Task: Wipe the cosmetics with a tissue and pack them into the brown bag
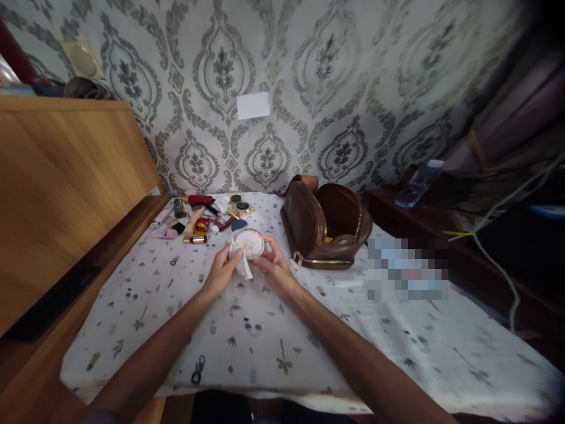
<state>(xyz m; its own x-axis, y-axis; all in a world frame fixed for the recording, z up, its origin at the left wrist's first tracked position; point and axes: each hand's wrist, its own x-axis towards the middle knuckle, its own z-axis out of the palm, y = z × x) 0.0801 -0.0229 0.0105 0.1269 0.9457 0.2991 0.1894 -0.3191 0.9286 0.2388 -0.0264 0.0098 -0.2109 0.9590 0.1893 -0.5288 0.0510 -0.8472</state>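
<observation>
A patterned wall [273,65] stands behind a table [309,359] spread with a printed white cloth; a wooden cabinet [66,171] rises at the left. Toward the right rear of the table sits a brown bag [304,218], unzipped, its mouth gaping. A clear bottle [419,184] leans beyond it, off to the right. At the left rear, tubes and small cases lie loosely together, among them a red tube [200,200] and, nearer the front, a black-and-gold tube [195,239].

The left grip [219,270] and the right grip [279,268] meet over the middle of the table, both clamped on a pale disc [249,243]. The disc lies between them at the fingertips, on the far side of the palms, its face turned up toward the head. Being round, it has no long axis to line up, and neither hand is clearly nearer: each holds an edge. A white tissue [243,266] is pinched in the left grip against the disc's left and near edge, hanging below it. Just beyond the disc lies a blue-grey puff [239,224].
</observation>
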